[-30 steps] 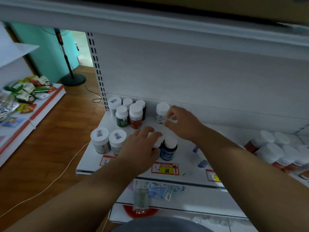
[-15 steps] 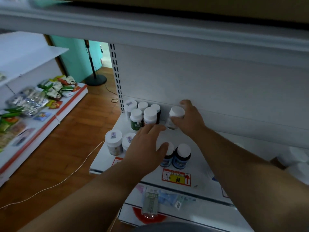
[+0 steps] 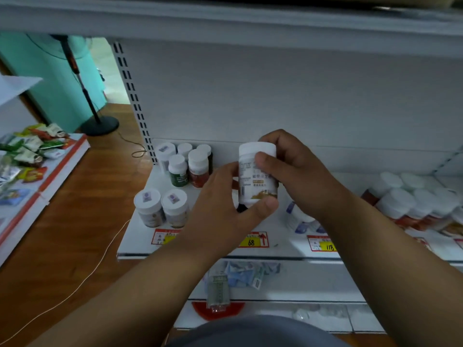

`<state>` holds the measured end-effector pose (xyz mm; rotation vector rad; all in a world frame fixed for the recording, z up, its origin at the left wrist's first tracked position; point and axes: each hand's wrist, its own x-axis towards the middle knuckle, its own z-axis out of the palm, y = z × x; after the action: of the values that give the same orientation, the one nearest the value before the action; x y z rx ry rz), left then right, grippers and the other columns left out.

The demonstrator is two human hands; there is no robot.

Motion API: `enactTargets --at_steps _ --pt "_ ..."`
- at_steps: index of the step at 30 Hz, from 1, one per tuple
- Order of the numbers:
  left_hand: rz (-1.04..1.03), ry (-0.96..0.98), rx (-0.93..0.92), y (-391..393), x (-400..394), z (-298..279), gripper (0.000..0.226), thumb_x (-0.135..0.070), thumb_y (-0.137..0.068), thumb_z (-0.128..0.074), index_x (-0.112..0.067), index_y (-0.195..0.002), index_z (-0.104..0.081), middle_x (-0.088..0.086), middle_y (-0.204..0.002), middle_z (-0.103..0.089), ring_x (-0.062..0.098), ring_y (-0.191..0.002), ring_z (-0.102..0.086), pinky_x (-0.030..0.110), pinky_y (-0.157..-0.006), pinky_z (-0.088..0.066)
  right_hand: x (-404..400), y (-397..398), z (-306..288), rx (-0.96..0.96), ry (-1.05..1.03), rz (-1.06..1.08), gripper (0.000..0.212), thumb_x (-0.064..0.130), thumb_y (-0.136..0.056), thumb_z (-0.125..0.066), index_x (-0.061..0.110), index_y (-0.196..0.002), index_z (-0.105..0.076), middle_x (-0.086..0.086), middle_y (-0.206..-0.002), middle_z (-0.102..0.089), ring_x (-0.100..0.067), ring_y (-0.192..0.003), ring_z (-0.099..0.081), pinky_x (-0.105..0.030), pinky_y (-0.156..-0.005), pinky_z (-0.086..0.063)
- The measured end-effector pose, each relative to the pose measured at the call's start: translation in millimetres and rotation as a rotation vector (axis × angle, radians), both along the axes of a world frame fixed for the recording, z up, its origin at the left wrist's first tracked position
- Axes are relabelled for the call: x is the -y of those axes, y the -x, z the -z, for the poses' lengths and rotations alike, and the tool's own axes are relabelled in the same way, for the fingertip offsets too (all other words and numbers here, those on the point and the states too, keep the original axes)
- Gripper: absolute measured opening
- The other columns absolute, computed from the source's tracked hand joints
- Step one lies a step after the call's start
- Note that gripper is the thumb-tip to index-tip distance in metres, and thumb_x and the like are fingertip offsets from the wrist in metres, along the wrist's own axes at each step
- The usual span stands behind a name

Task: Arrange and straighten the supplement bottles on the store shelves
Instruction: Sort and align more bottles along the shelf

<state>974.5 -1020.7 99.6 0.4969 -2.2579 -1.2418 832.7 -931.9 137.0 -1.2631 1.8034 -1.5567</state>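
White-capped supplement bottle (image 3: 256, 175) is held off the shelf (image 3: 140, 242), above its middle and well in from the front edge. I note both hands on it: the right hand (image 3: 298, 175) curls round the cap end, thumb across the upper label, while the left hand (image 3: 220, 209) pinches the lower body, thumb under the base.

Orientation: long axis near upright, cap uppermost, base pointing down at the shelf; printed label faces me.

Handling, as I judge it: rigid plastic, light, smooth-sided and likely slippery on the label. The ribless cap offers poor purchase; the barrel just below the cap is the sounder hold.

Neighbouring stock stands upright: a cluster at the back left corner (image 3: 186, 161), two wide jars (image 3: 161, 207) near the front left edge.
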Motion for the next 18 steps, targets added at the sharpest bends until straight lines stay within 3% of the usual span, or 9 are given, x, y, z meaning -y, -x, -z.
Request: enactTargets --at_steps 3,8,12,14,18 --pt "-0.003 -0.001 -0.022 -1.7 -8.0 -0.9 0.07 -0.075 -0.068 -0.054 -0.035 -0.125 -0.042 -0.012 -0.119 -0.053 0.004 -0.109 -0.052 0.029 -0.088 -0.048 -10.3 -4.3 -5.1 -0.04 -0.011 -0.011 0.023 0.039 -0.088 -0.06 0.021 -0.101 -0.055 0.005 -0.086 -0.066 -0.008 -0.075 -0.066 -0.022 -0.062 -0.054" --pt "-0.034 -0.038 -0.001 -0.8 -30.9 2.4 0.076 -0.078 -0.062 -0.054 -0.04 -0.126 -0.04 -0.022 -0.12 -0.05 -0.005 -0.112 -0.048 0.014 -0.087 -0.041 -28.8 0.5 -10.0 -0.009 -0.029 0.024 0.026 0.046 -0.082 -0.06 0.027 -0.098 -0.052 0.006 -0.081 -0.065 -0.009 -0.069 -0.066 -0.023 -0.056 -0.053" --pt "-0.021 -0.077 0.06 15.1 -62.6 2.7 0.086 -0.08 -0.061 -0.052 -0.036 -0.133 -0.038 -0.019 -0.126 -0.05 0.001 -0.113 -0.05 0.032 -0.094 -0.047 -62.3 11.0 -9.3 0.08 -0.034 0.065 0.03 0.045 -0.082 -0.068 0.027 -0.098 -0.05 0.009 -0.078 -0.065 -0.009 -0.067 -0.067 -0.025 -0.054 -0.053" --pt "-0.039 -0.057 0.056 23.8 -80.2 -0.5 0.081 -0.083 -0.061 -0.051 -0.043 -0.13 -0.037 -0.021 -0.125 -0.05 -0.002 -0.111 -0.05 0.03 -0.09 -0.047 -79.2 15.0 -8.4 0.122 -0.026 0.057 0.038 0.044 -0.079 -0.072 0.022 -0.1 -0.049 0.009 -0.073 -0.063 -0.009 -0.064 -0.066 -0.026 -0.052 -0.053" --pt "-0.067 -0.047 0.03 37.4 -104.7 2.9 0.076 -0.079 -0.063 -0.055 -0.042 -0.127 -0.041 -0.019 -0.123 -0.052 -0.001 -0.111 -0.051 0.033 -0.09 -0.048 -96.1 21.4 2.1 0.15 -0.039 0.049 0.025 0.05 -0.083 -0.059 0.029 -0.095 -0.052 0.005 -0.075 -0.062 -0.017 -0.066 -0.063 -0.046 -0.056 -0.056"
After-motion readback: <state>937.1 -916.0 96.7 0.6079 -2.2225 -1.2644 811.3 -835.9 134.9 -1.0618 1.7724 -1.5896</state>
